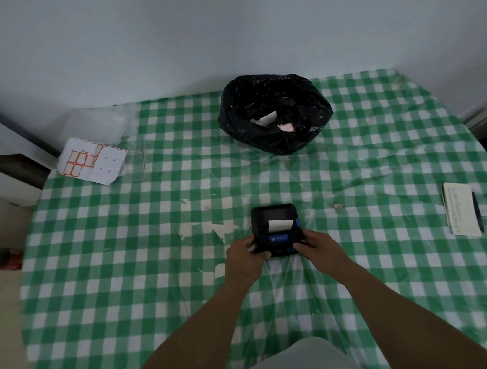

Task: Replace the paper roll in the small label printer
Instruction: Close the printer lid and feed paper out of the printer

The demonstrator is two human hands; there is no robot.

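A small black label printer (275,222) with blue trim rests on the green checked tablecloth near the table's middle. A white strip of paper (279,224) sticks out of its slot. My left hand (243,260) grips the printer's near left side and my right hand (318,247) grips its near right side. The fingers of both hands wrap around the front corners and hide the printer's near edge.
A black bin bag (274,112) with paper scraps inside sits at the back centre. A label sheet with red outlines (92,161) and a clear plastic box (98,126) lie at the back left. A notepad with a pen (462,208) lies at the right edge.
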